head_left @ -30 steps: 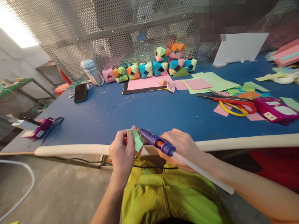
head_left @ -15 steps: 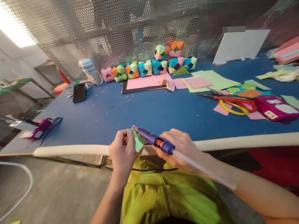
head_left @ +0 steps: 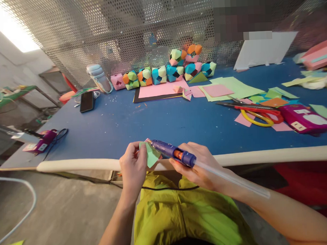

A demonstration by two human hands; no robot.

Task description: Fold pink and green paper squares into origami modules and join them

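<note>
Near the front edge of the blue table, my left hand pinches a folded paper piece, light green with a bit of pink at its top. My right hand is wrapped round a dark blue hot glue gun, its nozzle pointing left and meeting the paper's upper edge. Whether the tip touches the paper I cannot tell. From the back of the gun a long clear glue stick runs over my right wrist. The palm hides the gun's handle and trigger.
Several folded paper balls line the back by a perforated metal screen. To the right lie scissors, paper sheets and a purple power strip. A phone and a bottle stand left. A black cord crosses my lap.
My right hand and the glue gun have shifted slightly right and down, the glue stick swinging with them. The left hand keeps its pinch on the paper piece almost unmoved.
</note>
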